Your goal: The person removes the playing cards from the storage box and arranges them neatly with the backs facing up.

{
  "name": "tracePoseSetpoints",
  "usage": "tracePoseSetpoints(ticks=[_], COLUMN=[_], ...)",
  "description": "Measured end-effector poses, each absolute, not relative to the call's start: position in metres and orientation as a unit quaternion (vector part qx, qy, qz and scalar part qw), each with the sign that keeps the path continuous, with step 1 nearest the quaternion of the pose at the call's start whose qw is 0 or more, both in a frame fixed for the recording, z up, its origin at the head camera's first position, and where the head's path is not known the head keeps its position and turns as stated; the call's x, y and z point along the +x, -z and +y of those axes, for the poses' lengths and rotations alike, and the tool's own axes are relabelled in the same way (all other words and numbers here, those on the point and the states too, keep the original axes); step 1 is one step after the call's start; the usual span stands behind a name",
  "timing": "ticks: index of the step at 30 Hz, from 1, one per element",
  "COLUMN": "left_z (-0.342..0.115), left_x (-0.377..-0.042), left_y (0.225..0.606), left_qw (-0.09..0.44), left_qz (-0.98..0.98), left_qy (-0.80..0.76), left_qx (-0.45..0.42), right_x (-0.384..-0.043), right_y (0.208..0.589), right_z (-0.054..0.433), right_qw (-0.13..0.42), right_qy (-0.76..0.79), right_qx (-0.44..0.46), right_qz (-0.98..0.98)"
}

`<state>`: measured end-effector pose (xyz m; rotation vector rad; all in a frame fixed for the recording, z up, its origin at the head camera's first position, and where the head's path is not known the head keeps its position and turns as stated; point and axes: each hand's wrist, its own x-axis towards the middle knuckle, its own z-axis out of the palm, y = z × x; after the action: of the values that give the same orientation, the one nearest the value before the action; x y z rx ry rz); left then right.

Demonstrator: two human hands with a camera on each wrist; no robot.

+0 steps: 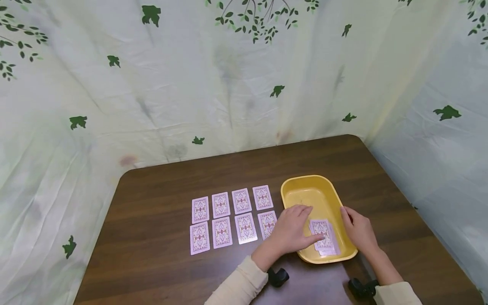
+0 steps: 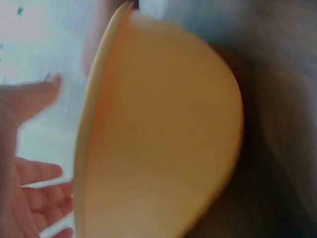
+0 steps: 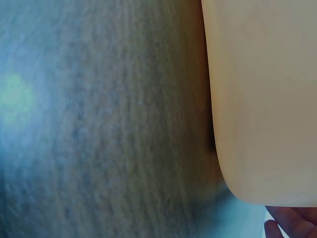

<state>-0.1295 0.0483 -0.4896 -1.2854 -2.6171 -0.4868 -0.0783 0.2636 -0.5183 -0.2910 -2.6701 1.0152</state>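
A yellow plastic tray (image 1: 310, 192) stands at the right of the table. In its near end lies a small, loosely stacked pile of playing cards (image 1: 322, 234), purple patterned backs up. My left hand (image 1: 290, 228) hovers over the tray's left rim, thumb and fingers spread, the thumb reaching across the pile. In the left wrist view those spread fingers (image 2: 42, 196) show beside the tray's rim (image 2: 86, 144), holding nothing. On the opposite side my right hand (image 1: 360, 232) grips the tray's right rim, thumb on top; in the right wrist view, its fingers (image 3: 294, 223) show past the tray wall (image 3: 267, 104).
Left of the tray, several face-down cards (image 1: 222, 231) lie in two neat rows; my left hand partly covers the nearest one (image 1: 267, 222). The dark wooden table (image 1: 152, 203) has rounded far corners. A leaf-printed white curtain (image 1: 228, 101) hangs behind and around it.
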Motion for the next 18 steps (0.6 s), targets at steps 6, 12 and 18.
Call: tracePoseSetpoints(ticks=[6,12,18], left_z=[0.091,0.113,0.124], left_x=[-0.126,-0.125,-0.122], left_y=[0.492,0.496,0.503], left_qw=[0.016,-0.014,-0.031], left_qz=[-0.903,-0.909,-0.910], left_qy=[0.081,0.028,-0.009], left_qx=[-0.421,-0.417,-0.413], right_x=[-0.079,-0.079,-0.079], right_y=[0.517,0.515,0.515], right_z=[0.264,0.265,0.265], right_qw=[0.133,0.128,0.131], right_qy=[-0.350,-0.352,-0.353], right_qx=[-0.096,-0.098,-0.094], right_qz=[-0.922,-0.922,-0.921])
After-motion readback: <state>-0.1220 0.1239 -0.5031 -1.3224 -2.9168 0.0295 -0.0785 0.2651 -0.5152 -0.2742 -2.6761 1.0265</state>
